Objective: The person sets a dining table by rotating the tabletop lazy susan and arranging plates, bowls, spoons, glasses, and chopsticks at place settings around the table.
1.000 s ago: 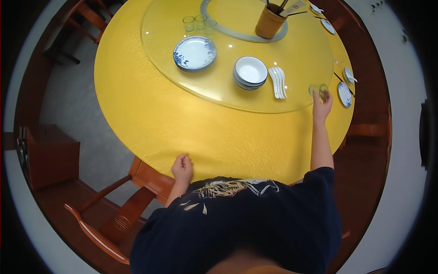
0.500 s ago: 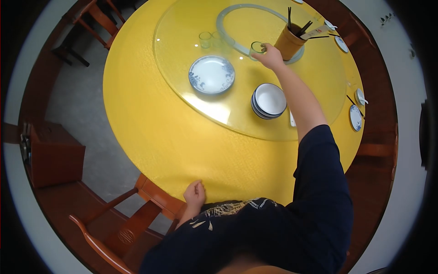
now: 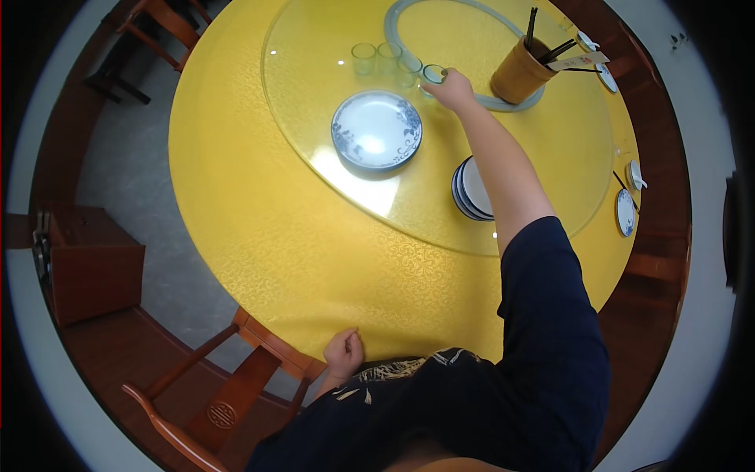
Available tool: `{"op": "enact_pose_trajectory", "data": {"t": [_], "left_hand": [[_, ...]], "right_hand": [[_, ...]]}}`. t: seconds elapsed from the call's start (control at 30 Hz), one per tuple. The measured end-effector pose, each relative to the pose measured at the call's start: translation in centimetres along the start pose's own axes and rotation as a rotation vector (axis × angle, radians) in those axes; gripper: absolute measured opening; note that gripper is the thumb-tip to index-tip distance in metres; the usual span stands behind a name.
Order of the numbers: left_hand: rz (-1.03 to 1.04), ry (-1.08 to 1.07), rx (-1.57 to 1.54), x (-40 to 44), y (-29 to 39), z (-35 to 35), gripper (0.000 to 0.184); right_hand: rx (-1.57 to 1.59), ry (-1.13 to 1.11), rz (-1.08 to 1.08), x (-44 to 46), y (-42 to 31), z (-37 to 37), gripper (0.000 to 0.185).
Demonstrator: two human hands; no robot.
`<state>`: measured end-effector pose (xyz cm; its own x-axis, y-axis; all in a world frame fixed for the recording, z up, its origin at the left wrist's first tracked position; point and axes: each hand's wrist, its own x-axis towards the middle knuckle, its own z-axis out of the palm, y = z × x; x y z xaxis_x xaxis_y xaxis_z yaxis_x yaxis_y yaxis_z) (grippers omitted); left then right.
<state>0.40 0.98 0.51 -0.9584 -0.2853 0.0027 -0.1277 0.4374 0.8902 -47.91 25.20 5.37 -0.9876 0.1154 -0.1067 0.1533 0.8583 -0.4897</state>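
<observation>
My right hand (image 3: 454,89) reaches out over the glass turntable (image 3: 314,134), its fingers closed around a clear drinking glass (image 3: 434,75). Just left of that glass stand other clear glasses (image 3: 363,59) in a short row. Nearer to me lies a stack of white plates (image 3: 376,132) with blue flower patterns. A stack of white bowls (image 3: 473,191) with blue outsides is partly hidden behind my right forearm. My left hand (image 3: 344,354) rests at the near table edge with its fingers curled in and nothing visible in them.
A brown chopstick holder (image 3: 521,72) with dark chopsticks and a paper slip stands right of my hand, beside a pale ring (image 3: 391,31) under the turntable. Place settings with a small plate (image 3: 625,212) line the right edge. A wooden chair (image 3: 228,393) stands at my left.
My right hand has moved left with the glass, closer to the other glasses. The view has shifted slightly. My left hand stays curled at the table edge.
</observation>
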Motion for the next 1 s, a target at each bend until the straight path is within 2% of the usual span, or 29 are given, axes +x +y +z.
{"op": "enact_pose_trajectory", "data": {"t": [0.43, 0.73, 0.83, 0.93, 1.0], "left_hand": [[0.037, -0.005, 0.018, 0.4, 0.1, 0.0, 0.009], [0.057, 0.013, 0.029, 0.1, -0.6, -0.1, 0.008], [0.061, 0.007, 0.054, 0.2, -0.4, -0.2, 0.009], [0.031, 0.008, 0.006, 0.1, -0.5, 0.0, 0.009], [0.034, 0.001, -0.010, 0.0, -0.9, 0.0, 0.010]], "right_hand": [[0.019, 0.051, 0.037, 0.1, -0.1, 0.8, 0.070], [0.062, -0.015, 0.073, -2.0, -0.1, -2.0, 0.094], [0.209, 0.099, -0.001, -3.3, 1.6, -3.8, 0.093], [0.377, 0.174, 0.016, -7.1, 3.3, -6.7, 0.087], [0.700, 0.184, 0.007, -11.8, 4.2, -8.4, 0.072]]}}
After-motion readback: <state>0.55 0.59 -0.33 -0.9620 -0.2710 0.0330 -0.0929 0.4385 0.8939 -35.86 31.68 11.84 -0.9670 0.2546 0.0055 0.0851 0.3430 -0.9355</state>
